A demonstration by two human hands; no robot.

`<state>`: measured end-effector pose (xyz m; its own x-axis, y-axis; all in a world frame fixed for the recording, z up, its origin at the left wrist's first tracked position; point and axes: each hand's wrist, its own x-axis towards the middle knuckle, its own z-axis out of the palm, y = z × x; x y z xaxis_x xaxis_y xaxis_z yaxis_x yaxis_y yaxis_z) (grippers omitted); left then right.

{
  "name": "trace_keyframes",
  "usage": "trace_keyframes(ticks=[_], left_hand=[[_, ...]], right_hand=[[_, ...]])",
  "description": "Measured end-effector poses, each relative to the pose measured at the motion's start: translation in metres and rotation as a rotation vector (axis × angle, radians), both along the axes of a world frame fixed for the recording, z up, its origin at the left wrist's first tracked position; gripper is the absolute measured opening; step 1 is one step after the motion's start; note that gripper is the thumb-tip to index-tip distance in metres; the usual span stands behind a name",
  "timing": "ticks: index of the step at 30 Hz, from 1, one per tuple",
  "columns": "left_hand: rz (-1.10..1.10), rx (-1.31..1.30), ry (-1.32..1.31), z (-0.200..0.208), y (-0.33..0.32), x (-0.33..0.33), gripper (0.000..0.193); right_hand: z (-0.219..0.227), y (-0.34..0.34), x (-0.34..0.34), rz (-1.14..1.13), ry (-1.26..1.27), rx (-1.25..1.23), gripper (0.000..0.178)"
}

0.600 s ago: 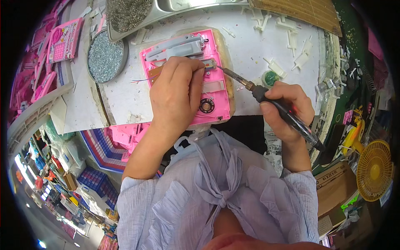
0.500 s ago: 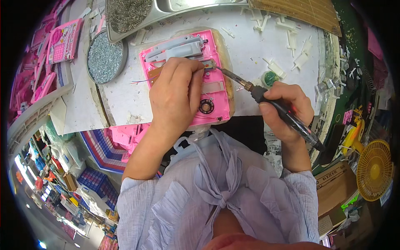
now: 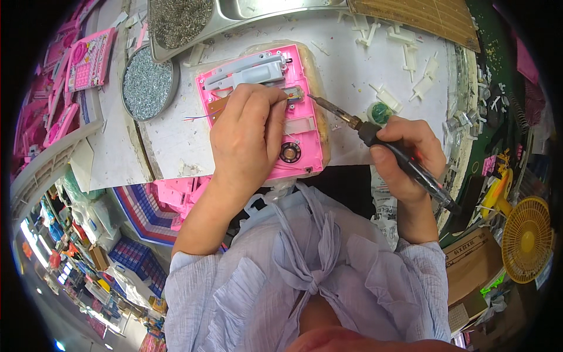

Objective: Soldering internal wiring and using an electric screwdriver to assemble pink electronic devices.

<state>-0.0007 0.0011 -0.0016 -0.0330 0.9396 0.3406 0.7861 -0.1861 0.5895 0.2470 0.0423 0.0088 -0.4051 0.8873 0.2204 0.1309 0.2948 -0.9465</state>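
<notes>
Right now, a flat pink plastic case (image 3: pixel 305 109) lies with its inside facing up on a pale pad (image 3: pixel 325 126), and the pad sits on the white desk (image 3: pixel 182 144). The case is shaped like a box with low sides, and it sits a bit crooked. A long grey piece (image 3: pixel 258 73) fills the far end. Near the close end is a round black part (image 3: pixel 290 152) with a shiny middle. A pale strip (image 3: pixel 300 125) runs across the case, and a small metal part (image 3: pixel 294 94) sits higher up, near the right side. On the left there is a brown board (image 3: pixel 217 105), and thin wires (image 3: pixel 196 118) poke out past the edge.

The left hand (image 3: pixel 246 126) lies over the left and middle of the case. Its finger and thumb tips come close together at the small metal part. The right hand (image 3: pixel 427 154) is off to the right of the case, with its fingers wrapped around a black soldering iron (image 3: pixel 407 162). The iron's thin tip points left and is just beside the metal part.

The left hand covers much of the case and part of the brown board. It is hard to tell if its fingers pinch something. The metal part is too small to see well.
</notes>
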Motion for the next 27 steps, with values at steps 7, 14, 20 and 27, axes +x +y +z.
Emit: trace_keyframes(ticks=[7,14,20,27], left_hand=[[0.019,-0.028,-0.029,0.0038,0.0001,0.0026,0.009],[0.009,-0.027,-0.003,0.0044,0.0009,0.0024,0.015],[0.017,-0.045,-0.014,0.0072,0.0008,0.0032,0.014],[0.039,-0.048,-0.032,0.0062,0.0011,0.0051,0.013]], right_hand=[[0.0019,0.0018,0.0035,-0.022,0.005,-0.019,0.025],[0.0032,0.0026,0.0021,0.011,0.037,-0.026,0.025],[0.0025,0.0049,0.0016,0.034,0.057,0.006,0.026],[0.0004,0.0049,0.0,0.022,0.06,0.028,0.026]])
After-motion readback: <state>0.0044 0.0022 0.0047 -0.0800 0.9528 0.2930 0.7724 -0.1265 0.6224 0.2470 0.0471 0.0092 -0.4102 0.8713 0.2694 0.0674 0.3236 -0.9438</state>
